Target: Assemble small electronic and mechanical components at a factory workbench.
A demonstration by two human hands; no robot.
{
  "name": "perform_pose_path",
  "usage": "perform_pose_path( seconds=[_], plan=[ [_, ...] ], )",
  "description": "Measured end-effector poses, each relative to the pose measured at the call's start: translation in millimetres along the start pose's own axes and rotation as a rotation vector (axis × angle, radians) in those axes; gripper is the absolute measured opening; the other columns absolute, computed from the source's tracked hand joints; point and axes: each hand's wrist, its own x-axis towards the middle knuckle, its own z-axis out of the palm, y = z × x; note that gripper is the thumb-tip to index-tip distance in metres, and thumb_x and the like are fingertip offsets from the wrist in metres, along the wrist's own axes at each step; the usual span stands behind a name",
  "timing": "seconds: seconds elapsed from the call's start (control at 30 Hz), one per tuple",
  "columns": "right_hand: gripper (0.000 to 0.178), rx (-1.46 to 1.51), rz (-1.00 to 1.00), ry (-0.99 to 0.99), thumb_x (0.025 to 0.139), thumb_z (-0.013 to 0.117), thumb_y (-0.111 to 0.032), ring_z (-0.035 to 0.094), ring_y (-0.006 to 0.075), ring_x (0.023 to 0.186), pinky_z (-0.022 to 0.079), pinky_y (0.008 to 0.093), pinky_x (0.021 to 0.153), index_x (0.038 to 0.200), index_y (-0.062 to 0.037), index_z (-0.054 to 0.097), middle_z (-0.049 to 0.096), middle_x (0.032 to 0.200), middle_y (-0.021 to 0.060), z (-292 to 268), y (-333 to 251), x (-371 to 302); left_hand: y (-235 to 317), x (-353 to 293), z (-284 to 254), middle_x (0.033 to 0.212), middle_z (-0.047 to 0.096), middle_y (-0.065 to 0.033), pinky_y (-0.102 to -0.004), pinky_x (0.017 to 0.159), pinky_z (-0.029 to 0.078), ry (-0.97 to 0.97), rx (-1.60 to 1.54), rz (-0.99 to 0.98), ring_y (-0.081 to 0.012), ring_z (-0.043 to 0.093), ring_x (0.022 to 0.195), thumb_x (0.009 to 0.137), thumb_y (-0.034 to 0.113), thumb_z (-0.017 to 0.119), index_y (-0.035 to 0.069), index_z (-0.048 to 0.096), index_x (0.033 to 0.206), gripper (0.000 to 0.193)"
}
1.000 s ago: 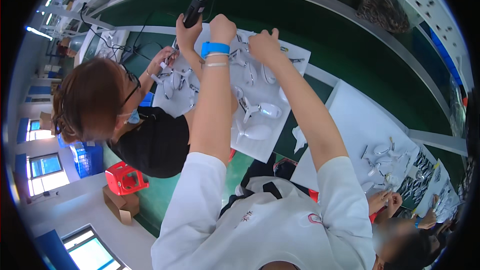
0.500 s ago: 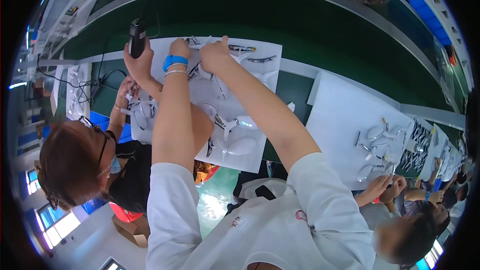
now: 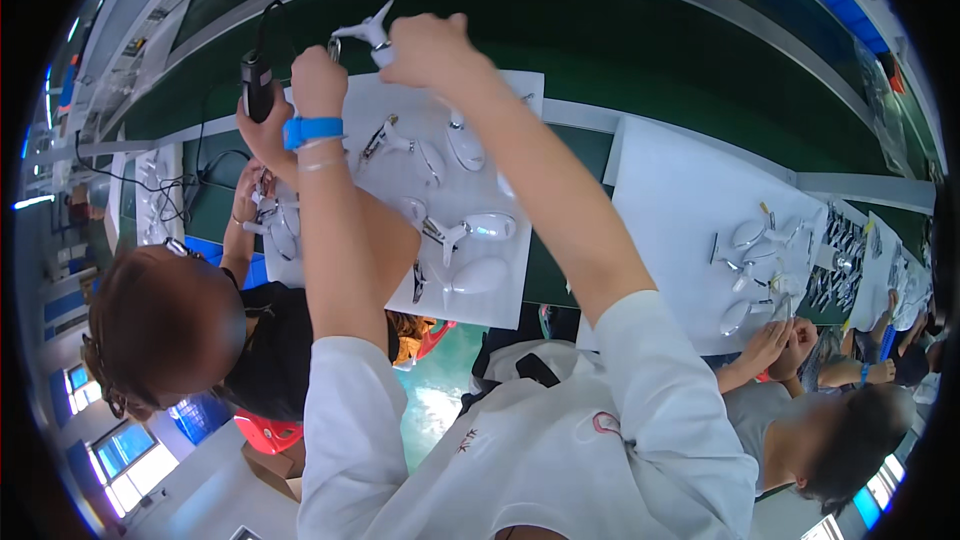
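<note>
Over the far edge of the white work sheet I hold up a white plastic three-armed part. My right hand is closed round its rounded end, and its prongs point left and up. My left hand, with a blue band at the wrist, is closed just left of it. A small shiny metal piece shows at its fingertips. On the sheet lie white oval parts, another three-armed part and thin metal pieces.
At left, a co-worker's hand grips a black corded power screwdriver, close beside my left forearm. A second white sheet at right carries more white parts, with another person's hands at its near edge. A grey rail runs behind the green bench.
Both my hands have risen away from the far part of the sheet, the left also shifting left. The white three-armed part is now lifted in my right hand. The co-worker's screwdriver has moved slightly left.
</note>
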Motion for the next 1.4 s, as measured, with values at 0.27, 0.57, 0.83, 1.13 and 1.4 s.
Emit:
perform_pose_path(
  seconds=[0.27,0.57,0.83,1.13,1.4],
  plan=[
    [0.042,0.308,0.072,0.318,0.063,0.066,-0.021,0.055,0.0207,0.085,0.044,0.0307,0.071,0.098,-0.0008,0.052,0.057,0.092,0.0127,-44.1,74.6,-222.4,134.1,-157.8,-73.6,0.074,0.058,-0.0078,-0.0247,0.058,0.045,-0.404,-1.128,-0.135,-0.0134,0.057,0.066,0.078,0.012,0.049,0.0,0.051,0.103,0.028],
    [0.041,0.153,0.507,0.456,0.06,0.064,-0.013,0.05,0.0314,0.088,0.042,0.0353,0.077,0.097,-0.0008,0.05,0.05,0.094,0.0163,75.3,147.2,-415.7,215.9,-334.0,7.0,0.085,0.057,-0.0086,-0.0239,0.063,0.045,-0.926,-1.278,-0.059,-0.013,0.056,0.072,0.084,0.006,0.043,-0.002,0.044,0.106,0.024],
    [0.041,0.082,0.592,0.637,0.058,0.063,-0.012,0.049,0.0311,0.087,0.042,0.0368,0.075,0.095,-0.0001,0.052,0.051,0.092,0.0153,107.9,158.8,-443.8,230.7,-358.3,25.4,0.088,0.058,-0.0096,-0.0236,0.064,0.045,-0.938,-1.198,0.041,-0.0127,0.056,0.072,0.083,0.005,0.042,0.0,0.042,0.114,0.031],
    [0.036,0.009,0.545,0.677,0.057,0.062,-0.012,0.05,0.0301,0.082,0.041,0.0396,0.069,0.089,-0.0006,0.051,0.05,0.089,0.0142,129.8,171.0,-454.6,230.0,-365.6,24.9,0.092,0.057,-0.0093,-0.022,0.066,0.042,-1.015,-1.282,-0.047,-0.0119,0.053,0.075,0.082,0.006,0.045,0.001,0.044,0.113,0.032],
    [0.042,-0.059,0.626,0.532,0.059,0.064,-0.014,0.048,0.0291,0.089,0.038,0.0387,0.074,0.096,-0.0038,0.047,0.048,0.094,0.0125,134.4,173.1,-453.7,231.7,-366.2,17.6,0.088,0.056,-0.0078,-0.0207,0.061,0.042,-1.042,-1.192,-0.059,-0.0104,0.052,0.071,0.082,0.012,0.049,0.001,0.041,0.115,0.035]
  ],
)
